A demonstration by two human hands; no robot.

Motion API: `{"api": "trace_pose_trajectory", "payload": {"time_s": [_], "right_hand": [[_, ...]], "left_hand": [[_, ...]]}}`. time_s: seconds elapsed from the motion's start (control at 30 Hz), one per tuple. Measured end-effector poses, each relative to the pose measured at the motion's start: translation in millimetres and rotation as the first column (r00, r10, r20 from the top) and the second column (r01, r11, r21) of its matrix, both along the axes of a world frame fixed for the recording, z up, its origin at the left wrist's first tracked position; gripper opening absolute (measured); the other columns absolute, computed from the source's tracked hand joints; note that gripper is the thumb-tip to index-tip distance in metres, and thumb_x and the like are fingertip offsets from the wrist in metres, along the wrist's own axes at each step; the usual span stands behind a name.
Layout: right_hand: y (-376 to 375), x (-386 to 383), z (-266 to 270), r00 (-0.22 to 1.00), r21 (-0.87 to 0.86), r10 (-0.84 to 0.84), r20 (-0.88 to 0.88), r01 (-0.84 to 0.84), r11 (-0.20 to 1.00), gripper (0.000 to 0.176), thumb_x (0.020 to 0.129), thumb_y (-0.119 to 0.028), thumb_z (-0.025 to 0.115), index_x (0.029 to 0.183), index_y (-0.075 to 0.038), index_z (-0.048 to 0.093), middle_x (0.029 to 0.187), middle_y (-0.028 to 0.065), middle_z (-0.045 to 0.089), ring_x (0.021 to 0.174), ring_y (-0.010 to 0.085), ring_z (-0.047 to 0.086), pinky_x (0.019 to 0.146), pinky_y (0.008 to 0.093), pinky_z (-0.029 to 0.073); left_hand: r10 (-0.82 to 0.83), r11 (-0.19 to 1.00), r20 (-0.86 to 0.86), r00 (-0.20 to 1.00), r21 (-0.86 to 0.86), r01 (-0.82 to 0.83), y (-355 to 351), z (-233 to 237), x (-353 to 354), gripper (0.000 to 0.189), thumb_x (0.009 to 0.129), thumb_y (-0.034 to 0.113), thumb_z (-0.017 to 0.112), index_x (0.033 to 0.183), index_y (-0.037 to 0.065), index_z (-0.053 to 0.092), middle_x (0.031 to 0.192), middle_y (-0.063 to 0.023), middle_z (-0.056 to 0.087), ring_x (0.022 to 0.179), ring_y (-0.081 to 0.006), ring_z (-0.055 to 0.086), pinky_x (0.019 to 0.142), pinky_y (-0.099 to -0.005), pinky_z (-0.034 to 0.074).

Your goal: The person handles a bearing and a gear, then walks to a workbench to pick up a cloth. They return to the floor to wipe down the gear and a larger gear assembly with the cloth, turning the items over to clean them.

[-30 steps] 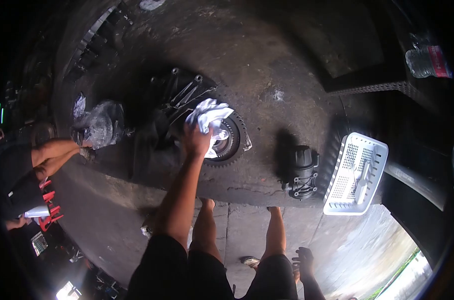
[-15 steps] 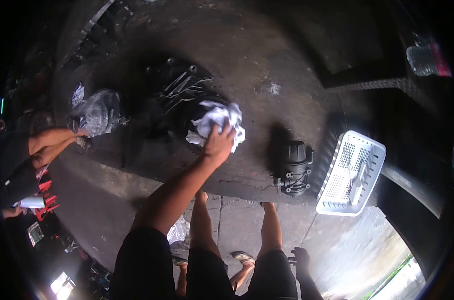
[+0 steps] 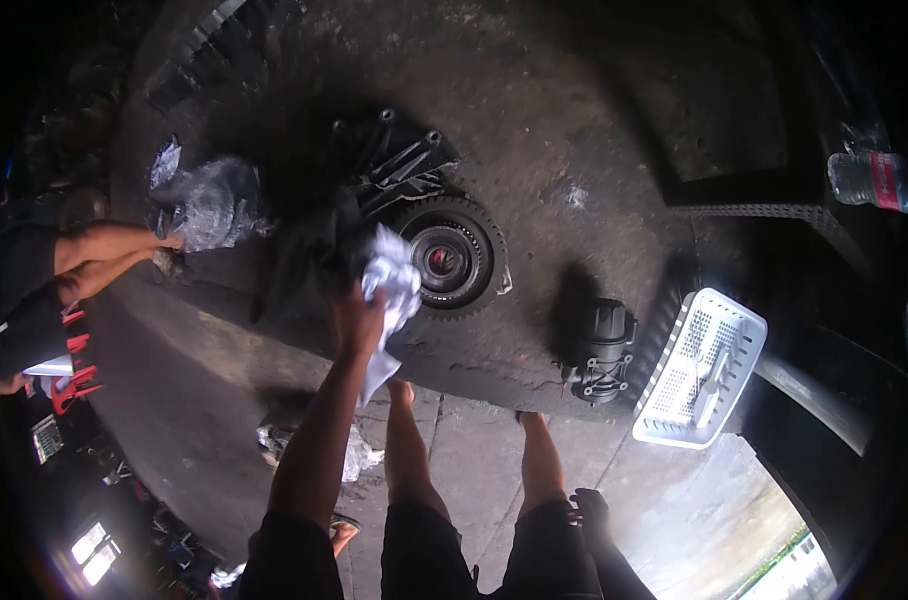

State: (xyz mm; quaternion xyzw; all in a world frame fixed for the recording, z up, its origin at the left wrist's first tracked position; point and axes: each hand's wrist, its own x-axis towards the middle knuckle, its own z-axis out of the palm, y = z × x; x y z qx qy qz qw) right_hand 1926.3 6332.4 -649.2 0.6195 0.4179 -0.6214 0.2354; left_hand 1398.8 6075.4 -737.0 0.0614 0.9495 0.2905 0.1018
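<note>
My left hand (image 3: 358, 322) is closed around a crumpled white cloth (image 3: 390, 280), part of which hangs down toward my legs. Just right of the cloth, a dark round gear (image 3: 486, 245) with a toothed rim and a ring-shaped hub lies flat on the floor. Behind it is a dark ribbed metal housing (image 3: 399, 160) with bolt lugs, partly in shadow. By my right knee, my right hand (image 3: 592, 512) holds nothing, its fingers loosely apart in the shade.
A dark cylindrical metal unit (image 3: 606, 350) stands right of the gear, beside a white plastic basket (image 3: 654, 420) with tools inside. A plastic bottle (image 3: 859, 180) is far right. Plastic bags (image 3: 219, 205) lie at left, near another person's legs (image 3: 109, 245).
My left hand has drawn the white cloth left and toward me, off the gear, which now shows. The view has shifted slightly. My right hand stays by my knee.
</note>
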Motion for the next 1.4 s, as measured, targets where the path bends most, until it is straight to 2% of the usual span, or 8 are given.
{"api": "trace_pose_trajectory", "payload": {"time_s": [0.17,0.67,0.83,0.93,1.03,1.1,1.2,1.4], "right_hand": [[-4,-4,2,0.996,0.053,0.088,-0.003,-0.088,0.995,0.031,0.098,-0.024,0.053,0.124,-0.006,0.056,0.109,0.0125,0.067,0.077,0.0203,0.069,0.063,0.0313,0.055],[-19,-27,15,0.996,-0.068,0.088,0.019,-0.087,0.994,0.033,0.097,-0.02,0.055,0.125,-0.003,0.055,0.111,0.0134,0.066,0.079,0.0201,0.068,0.066,0.0316,0.057],[-4,-133,34,0.682,0.507,0.686,-0.253,-0.51,0.694,0.033,0.094,-0.007,0.057,0.126,0.0,0.052,0.118,0.0126,0.064,0.09,0.019,0.066,0.073,0.0305,0.054],[2,-228,25,0.762,0.483,0.467,-0.448,-0.233,0.844,0.067,0.091,-0.006,0.064,0.149,-0.006,0.031,0.147,0.0169,0.038,0.128,0.0294,0.048,0.095,0.0407,0.05],[15,-322,-9,0.715,-0.012,-0.117,-0.689,0.151,0.988,0.061,0.094,-0.007,0.063,0.148,-0.004,0.034,0.144,0.0137,0.043,0.128,0.0225,0.047,0.105,0.0348,0.04],[19,-358,-37,0.691,0.191,0.099,-0.717,0.058,0.98,0.044,0.094,-0.005,0.06,0.136,-0.001,0.048,0.127,0.0119,0.056,0.115,0.0189,0.055,0.097,0.0303,0.045],[26,-398,-103,0.466,0.941,0.871,-0.159,-0.194,0.276,0.039,0.086,-0.005,0.062,0.125,-0.007,0.058,0.112,0.0148,0.06,0.104,0.0322,0.062,0.091,0.0374,0.051],[-17,-412,-112,0.206,0.746,0.916,0.343,-0.653,-0.133,0.048,0.087,-0.027,0.064,0.134,-0.024,0.054,0.12,0.0202,0.053,0.107,0.0404,0.06,0.085,0.0488,0.054]], "left_hand": [[-0.178,0.818,0.167,0.97,-0.523,0.24,54,-38,-51,0.049,0.088,0.034,0.063,0.135,0.019,0.057,0.151,-0.0229,0.037,0.124,-0.043,0.053,0.103,-0.0476,0.045],[0.239,0.961,0.294,0.925,-0.211,-0.181,127,-58,135,0.073,0.08,0.041,0.072,0.141,0.013,0.044,0.134,-0.0301,0.044,0.119,-0.0491,0.052,0.094,-0.0538,0.05],[0.026,0.976,0.347,0.937,0.193,-0.098,138,2,152,0.062,0.079,0.017,0.068,0.136,0.009,0.044,0.13,-0.023,0.05,0.117,-0.0437,0.052,0.094,-0.049,0.049],[-0.096,0.933,0.597,0.797,0.333,-0.137,118,59,146,0.061,0.075,0.015,0.068,0.132,0.008,0.048,0.129,-0.02,0.051,0.116,-0.0409,0.052,0.095,-0.0473,0.049],[-0.463,0.846,0.248,0.851,0.411,0.34,108,76,136,0.067,0.07,0.012,0.073,0.134,0.01,0.053,0.13,-0.0197,0.049,0.12,-0.0403,0.048,0.102,-0.0449,0.045],[-0.406,0.864,0.065,0.911,0.351,0.36,110,65,116,0.073,0.071,0.014,0.077,0.138,0.011,0.05,0.132,-0.0199,0.047,0.119,-0.0419,0.048,0.103,-0.0464,0.043],[-0.039,0.99,0.061,0.997,0.139,0.03,126,10,103,0.088,0.076,0.019,0.078,0.151,0.018,0.033,0.133,-0.0276,0.043,0.118,-0.0462,0.048,0.099,-0.0494,0.046],[-0.004,0.998,0.483,0.876,0.062,-0.029,107,-33,129,0.081,0.079,0.022,0.067,0.152,0.02,0.032,0.127,-0.0198,0.06,0.104,-0.0391,0.065,0.084,-0.0504,0.054]]}}
